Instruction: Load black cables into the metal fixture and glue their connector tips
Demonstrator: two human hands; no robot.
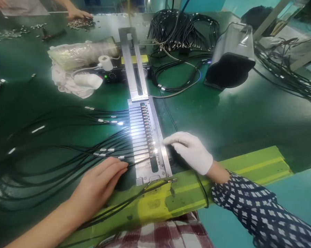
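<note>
My bare left hand (100, 184) pinches a black cable (137, 162) just left of the metal fixture (159, 137); the cable's end reaches into the fixture's lower part. Several more black cables (114, 137) lie side by side across it, their stripped ends over its long slot (154, 165). A slotted metal lid (131, 65) is hinged back from its far end. My right hand (191, 150), in a white glove, has its thumb and forefinger together by the fixture's right edge. Whatever they hold, if anything, I cannot make out.
Behind the fixture stand a black control box (114, 74), a plastic-wrapped roll (85, 53) and a grey lamp-like housing (230, 55). Cable bundles (181, 31) lie at the back. Another person's hand (79, 14) touches small metal parts (80, 24). Yellow-green tape (259, 162) covers the front edge.
</note>
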